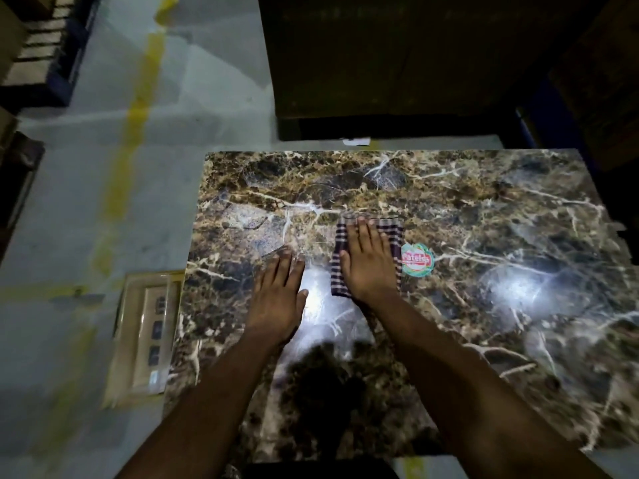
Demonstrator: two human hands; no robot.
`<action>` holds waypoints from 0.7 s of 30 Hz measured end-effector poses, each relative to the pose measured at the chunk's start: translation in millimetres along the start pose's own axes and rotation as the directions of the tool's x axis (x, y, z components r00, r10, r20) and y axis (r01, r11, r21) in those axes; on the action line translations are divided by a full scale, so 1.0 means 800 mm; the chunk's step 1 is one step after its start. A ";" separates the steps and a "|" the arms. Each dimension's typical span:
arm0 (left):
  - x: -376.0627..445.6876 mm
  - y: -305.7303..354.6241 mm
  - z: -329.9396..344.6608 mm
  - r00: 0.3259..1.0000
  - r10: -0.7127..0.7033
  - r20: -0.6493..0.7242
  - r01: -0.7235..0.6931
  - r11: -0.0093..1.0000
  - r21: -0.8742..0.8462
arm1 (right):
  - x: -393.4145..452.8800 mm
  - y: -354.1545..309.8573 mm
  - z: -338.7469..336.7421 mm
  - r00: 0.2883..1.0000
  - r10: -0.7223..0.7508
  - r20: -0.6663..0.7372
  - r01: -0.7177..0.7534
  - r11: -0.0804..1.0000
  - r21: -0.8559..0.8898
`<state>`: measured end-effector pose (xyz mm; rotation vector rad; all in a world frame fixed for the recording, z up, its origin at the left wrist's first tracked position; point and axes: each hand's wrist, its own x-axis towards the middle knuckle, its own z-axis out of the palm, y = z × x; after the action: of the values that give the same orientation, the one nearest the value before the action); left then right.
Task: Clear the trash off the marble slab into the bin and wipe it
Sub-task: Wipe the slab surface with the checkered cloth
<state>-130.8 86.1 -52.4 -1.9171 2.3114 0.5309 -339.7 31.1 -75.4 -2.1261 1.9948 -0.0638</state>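
Note:
A dark brown marble slab (pixel 484 216) with white veins fills the lower right of the head view. My right hand (pixel 368 262) lies flat, fingers straight, on a dark checked cloth (pixel 392 231) near the slab's middle. My left hand (pixel 280 295) rests flat on the bare marble just left of the cloth, fingers straight. A round green and red sticker (pixel 417 260) sits on the slab, touching the cloth's right edge. No bin is in view.
A beige switch plate in clear packaging (pixel 147 335) lies on the grey floor against the slab's left edge. A large dark box (pixel 397 63) stands behind the slab. A white scrap (pixel 356 141) lies on the floor at its base. Yellow floor lines (pixel 135 108) run left.

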 end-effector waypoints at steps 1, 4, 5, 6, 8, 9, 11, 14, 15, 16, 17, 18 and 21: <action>-0.010 0.000 0.004 1.000 0.004 0.004 -0.004 1.000 0.002 | -0.009 -0.013 0.003 1.000 -0.027 -0.002 0.027 1.000 -0.002; -0.038 0.000 0.013 1.000 -0.004 0.014 0.004 1.000 -0.004 | -0.065 -0.023 0.012 0.976 -0.211 0.060 0.212 0.977 -0.026; -0.048 0.000 0.017 1.000 0.003 0.007 -0.003 1.000 0.001 | -0.088 -0.012 0.012 0.972 -0.227 0.068 0.229 0.973 -0.033; -0.057 0.000 0.021 1.000 0.011 0.000 -0.011 1.000 0.008 | -0.104 0.000 0.012 0.977 -0.206 0.052 0.207 0.978 -0.030; -0.074 0.000 0.028 1.000 0.016 -0.001 -0.016 1.000 0.004 | -0.118 0.023 0.010 0.996 -0.093 0.013 0.093 0.995 -0.026; -0.083 0.001 0.032 1.000 0.014 0.002 -0.014 1.000 0.000 | -0.119 0.027 0.009 0.999 -0.043 0.004 0.043 0.999 -0.031; -0.102 0.006 0.041 1.000 0.018 -0.003 -0.018 1.000 0.002 | -0.122 0.014 0.011 1.000 0.026 0.007 -0.026 1.000 -0.013; -0.127 0.013 0.048 0.999 0.038 -0.028 -0.038 0.999 0.011 | -0.158 -0.023 0.019 0.998 -0.053 0.017 0.053 0.999 0.004; -0.131 0.014 0.049 0.999 0.041 -0.021 -0.041 0.999 0.005 | -0.177 -0.024 0.022 0.993 -0.115 0.040 0.115 0.993 0.004; -0.136 0.015 0.051 0.999 0.042 -0.016 -0.042 0.999 0.001 | -0.199 -0.020 0.024 0.986 -0.155 0.053 0.155 0.988 0.001; -0.143 0.016 0.053 0.999 0.043 -0.010 -0.043 0.999 -0.001 | -0.220 -0.010 0.024 0.985 -0.166 0.056 0.166 0.986 0.002; -0.153 0.019 0.056 0.999 0.048 -0.001 -0.048 0.999 -0.003 | -0.236 0.003 0.025 0.988 -0.147 0.044 0.148 0.989 -0.006; -0.176 0.024 0.066 0.998 0.069 -0.004 -0.069 0.998 0.011 | -0.239 0.021 0.021 1.000 0.015 0.015 -0.015 1.000 -0.002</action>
<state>-128.5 237.8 -57.3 -1.8416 2.3854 0.5201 -367.2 221.8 -71.5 -2.1066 2.0028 -0.0427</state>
